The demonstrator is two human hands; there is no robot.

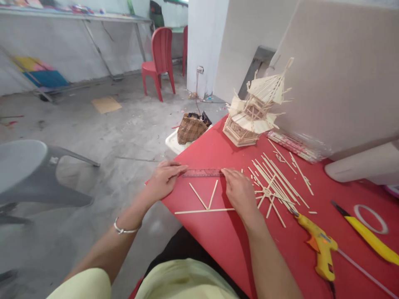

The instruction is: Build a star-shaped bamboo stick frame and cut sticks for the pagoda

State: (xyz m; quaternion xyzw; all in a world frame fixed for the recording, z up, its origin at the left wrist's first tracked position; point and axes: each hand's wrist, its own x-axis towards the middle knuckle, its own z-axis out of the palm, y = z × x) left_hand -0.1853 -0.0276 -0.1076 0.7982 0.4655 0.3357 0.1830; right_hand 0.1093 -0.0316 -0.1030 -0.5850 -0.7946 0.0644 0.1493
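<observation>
A clear plastic ruler [202,172] lies across the red table [205,149] in front of me. My left hand [165,179] grips its left end, thumb and fingers together. At the other end, my right hand [238,189] has its fingertips closed on the ruler. Just below it, two short bamboo sticks [213,194] form a V whose point touches a long stick [199,211]. My right wrist hides that stick's right end. Right of that hand are a spoked stick piece [267,192] and several loose sticks [282,178].
A pagoda-like stick model [254,112] stands at the back, beside packaged sticks [296,146]. On the right lie a yellow glue gun [321,243], a yellow cutter [370,238] and a tape roll [370,219]. Beyond the table's left edge are a checked bag [191,128] and a grey stool [25,174].
</observation>
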